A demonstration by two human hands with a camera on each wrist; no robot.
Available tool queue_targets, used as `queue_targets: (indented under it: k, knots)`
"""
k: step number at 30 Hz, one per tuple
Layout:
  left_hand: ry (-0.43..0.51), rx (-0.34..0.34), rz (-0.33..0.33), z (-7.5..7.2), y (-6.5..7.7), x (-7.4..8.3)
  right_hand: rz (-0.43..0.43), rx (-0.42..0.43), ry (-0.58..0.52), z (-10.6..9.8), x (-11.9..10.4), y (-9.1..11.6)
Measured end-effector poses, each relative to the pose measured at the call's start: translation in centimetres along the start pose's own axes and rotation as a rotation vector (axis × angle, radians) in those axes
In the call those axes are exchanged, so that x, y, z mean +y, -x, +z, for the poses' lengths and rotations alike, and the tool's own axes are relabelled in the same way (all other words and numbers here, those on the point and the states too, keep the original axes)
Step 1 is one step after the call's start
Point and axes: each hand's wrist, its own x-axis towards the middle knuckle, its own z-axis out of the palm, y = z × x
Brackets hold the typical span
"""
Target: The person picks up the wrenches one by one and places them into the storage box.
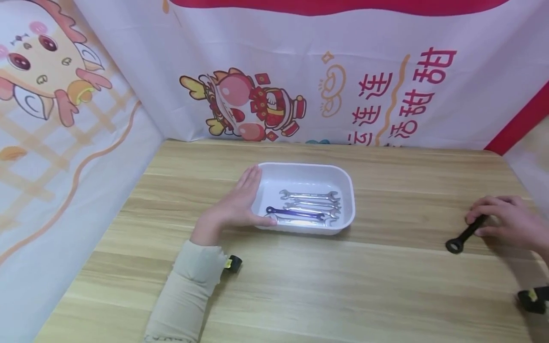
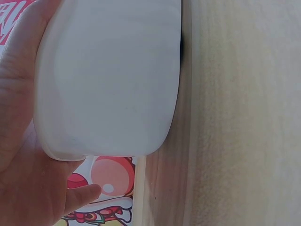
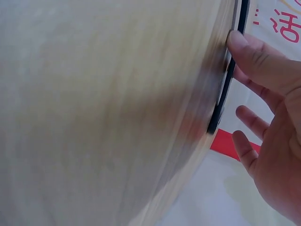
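A white plastic tray (image 1: 350,190) sits near the middle of the table. Several silver open-end wrenches (image 1: 310,196) and one dark blue-purple combination wrench (image 1: 296,212) lie in it, roughly side by side. My left hand (image 1: 235,204) grips the tray's left end, its thumb over the front rim and its fingers at the back corner. In the left wrist view the tray's end wall (image 2: 113,80) fills much of the picture. Far to the right, my right hand (image 1: 508,220) pinches a black wrench (image 1: 465,237) between thumb and fingers, ring end pointing toward the front left.
The wood-grain table (image 1: 326,286) runs back to a printed white curtain (image 1: 326,95), with another printed cloth (image 1: 55,133) along the left side. A black wrist-camera piece (image 1: 233,264) shows beside the left sleeve (image 1: 188,286), and another (image 1: 533,300) below the right hand.
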Motion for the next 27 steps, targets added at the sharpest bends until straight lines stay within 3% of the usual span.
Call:
queue_targets:
  k: [6, 11, 18, 24, 27]
  knots:
    - [-0.011, -0.001, 0.006, 0.1, -0.02, -0.05, -0.005, -0.03, -0.03, -0.01, 0.0, -0.25]
    - [-0.005, 0.002, 0.009, 0.11, 0.0, 0.03, 0.099, -0.127, -0.176, 0.01, -0.24, -0.09]
    - [0.003, 0.001, 0.002, -0.01, 0.12, 0.07, 0.223, -0.18, -0.256, -0.16, -0.76, -0.04]
    - [-0.012, -0.001, 0.001, 0.03, 0.06, -0.05, 0.261, -0.215, -0.25, -0.46, -0.64, -0.26]
    - [-0.018, 0.0, 0.007, 0.06, 0.05, -0.07, 0.259, -0.194, -0.248, -0.38, -0.56, -0.07]
